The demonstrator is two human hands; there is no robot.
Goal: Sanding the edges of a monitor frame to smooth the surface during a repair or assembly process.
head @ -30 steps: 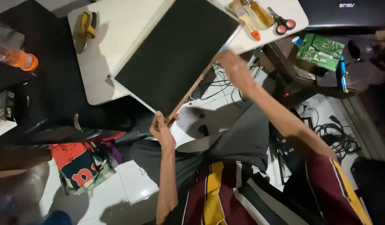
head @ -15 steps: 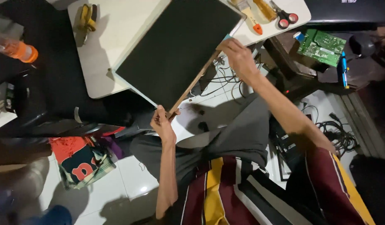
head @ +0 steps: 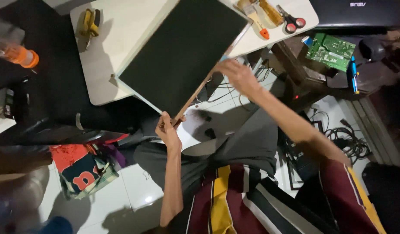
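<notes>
Biggest thing here is the low white table (head: 109,65) on the far side, and most of it is covered by a flat dark screen panel (head: 182,56) that's tipped up on a slant, with the far part over the tabletop and the near corner hanging out past the table edge toward the person. That tilt looks like why both hands are on it: it isn't lying flat, so it needs support at two spots.

The left hand (head: 169,129) is closed around the near bottom corner, pinching the thin edge from below, which reads as carrying the weight. The right hand (head: 239,76) is further up the right-side edge, fingers curled over the rim, more like steadying it than lifting.

Off to the right there's a dark stand with a green circuit board (head: 331,51) lying on top, well apart from the panel. Tangled cables (head: 349,141) sit on the floor on the right.

On the table's far right corner sit red-handled scissors (head: 292,21) and a screwdriver (head: 257,19), just beside the panel's top edge. A yellow tool (head: 91,24) lies on the far left of the table, and an orange-capped bottle (head: 16,54) further left.
</notes>
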